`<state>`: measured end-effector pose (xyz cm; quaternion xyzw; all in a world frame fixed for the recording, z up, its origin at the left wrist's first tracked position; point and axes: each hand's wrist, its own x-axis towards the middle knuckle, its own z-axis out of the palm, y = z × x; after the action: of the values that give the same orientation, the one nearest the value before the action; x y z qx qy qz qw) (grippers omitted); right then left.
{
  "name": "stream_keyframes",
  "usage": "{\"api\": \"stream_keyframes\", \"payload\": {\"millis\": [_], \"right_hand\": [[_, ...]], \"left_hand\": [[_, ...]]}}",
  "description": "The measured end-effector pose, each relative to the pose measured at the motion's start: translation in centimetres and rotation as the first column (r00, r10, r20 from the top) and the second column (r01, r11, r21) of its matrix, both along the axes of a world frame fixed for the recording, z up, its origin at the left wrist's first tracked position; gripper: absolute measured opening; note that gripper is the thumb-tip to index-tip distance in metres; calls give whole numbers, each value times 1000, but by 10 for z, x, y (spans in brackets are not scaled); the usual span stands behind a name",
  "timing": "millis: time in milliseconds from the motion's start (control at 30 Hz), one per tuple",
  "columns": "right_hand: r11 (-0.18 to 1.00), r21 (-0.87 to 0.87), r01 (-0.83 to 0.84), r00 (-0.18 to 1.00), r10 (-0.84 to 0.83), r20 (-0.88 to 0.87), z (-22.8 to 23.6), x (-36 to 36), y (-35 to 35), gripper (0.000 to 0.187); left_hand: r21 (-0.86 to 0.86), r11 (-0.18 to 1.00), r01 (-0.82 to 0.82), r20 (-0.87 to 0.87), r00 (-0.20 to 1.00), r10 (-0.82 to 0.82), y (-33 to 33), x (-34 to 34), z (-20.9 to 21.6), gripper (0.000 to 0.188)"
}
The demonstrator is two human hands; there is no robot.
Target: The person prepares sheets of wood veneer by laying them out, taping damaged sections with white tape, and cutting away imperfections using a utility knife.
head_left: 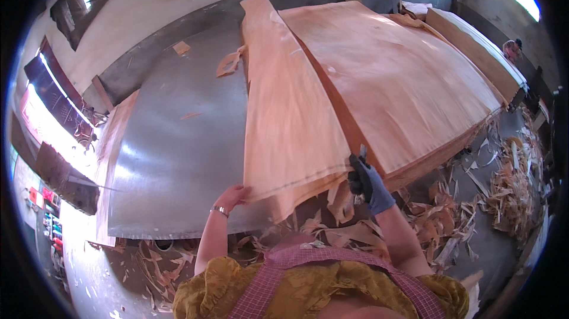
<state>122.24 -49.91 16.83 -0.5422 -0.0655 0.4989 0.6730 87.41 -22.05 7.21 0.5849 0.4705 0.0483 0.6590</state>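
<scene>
A long, narrow wood veneer sheet (290,106) lies across a smooth grey metal tabletop (184,141), its near end lifted toward me. My left hand (236,196), bare with a bracelet at the wrist, pinches the sheet's near left corner. At its near right corner is my right hand (368,184), in a dark-palmed blue glove. Its fingers are closed on a small blade-like tool (363,152) that sticks up past them; the rest of the tool is hidden. Just right of the narrow sheet rests a wide stack of veneer sheets (397,76).
Veneer scraps (427,218) litter the floor below the table and heap up at the far right (510,188). A curled offcut (230,63) lies on the metal top. Another stack (474,46) stands at the back right, with a person (512,50) behind it.
</scene>
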Motion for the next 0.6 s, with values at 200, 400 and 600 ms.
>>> {"api": "stream_keyframes", "payload": {"millis": [200,400,600], "right_hand": [[1000,-17,-14,998,15,61,14,187,-54,28],[989,-134,63,960,-23,279,13,387,-85,28],[944,-276,184,902,-50,429,35,557,-119,40]], "left_hand": [[-16,1000,26,142,990,-24,-43,187,-11,30],[47,998,41,295,954,-53,-67,387,-19,26],[-113,989,-94,378,917,130,-113,570,-25,39]]}}
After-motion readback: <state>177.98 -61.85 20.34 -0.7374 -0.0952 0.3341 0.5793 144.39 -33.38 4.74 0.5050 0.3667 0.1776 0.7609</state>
